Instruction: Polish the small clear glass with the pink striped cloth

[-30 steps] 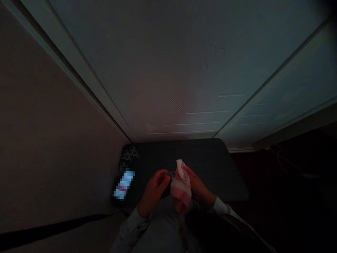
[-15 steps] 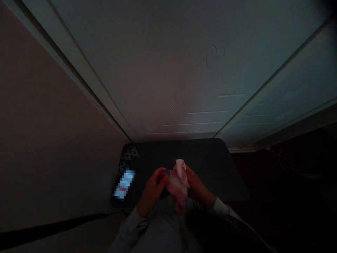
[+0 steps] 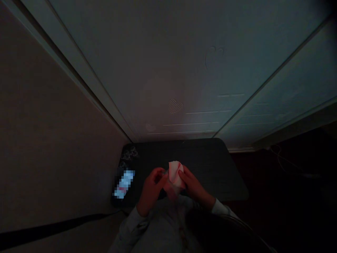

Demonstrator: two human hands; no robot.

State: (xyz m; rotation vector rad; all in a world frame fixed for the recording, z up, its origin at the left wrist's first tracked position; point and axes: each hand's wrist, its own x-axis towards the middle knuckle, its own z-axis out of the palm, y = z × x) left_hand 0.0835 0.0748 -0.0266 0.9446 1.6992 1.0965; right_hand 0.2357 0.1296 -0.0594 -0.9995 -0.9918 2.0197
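Note:
Between my hands, above the dark table, is a soft pink-and-white piece of cloth. Its upper part is folded over and its lower end hangs toward my lap; the dim light hides its exact kind. My right hand grips it from the right, thumb on top. At its left side my left hand is closed, with a small clear piece at its fingertips touching or nearly touching the cloth. I cannot make out what this clear piece is.
A lit phone with a blurred screen lies at the table's left end. Behind it are several clear, looped small pieces. A pale panel with heart reliefs stands behind the table. A cable lies at right; a dark strap crosses lower left.
The cloth has been turned and folded, its top now broader and whiter and shifted slightly left. My right hand has moved left, its thumb now over the cloth. The left hand stays nearly in place.

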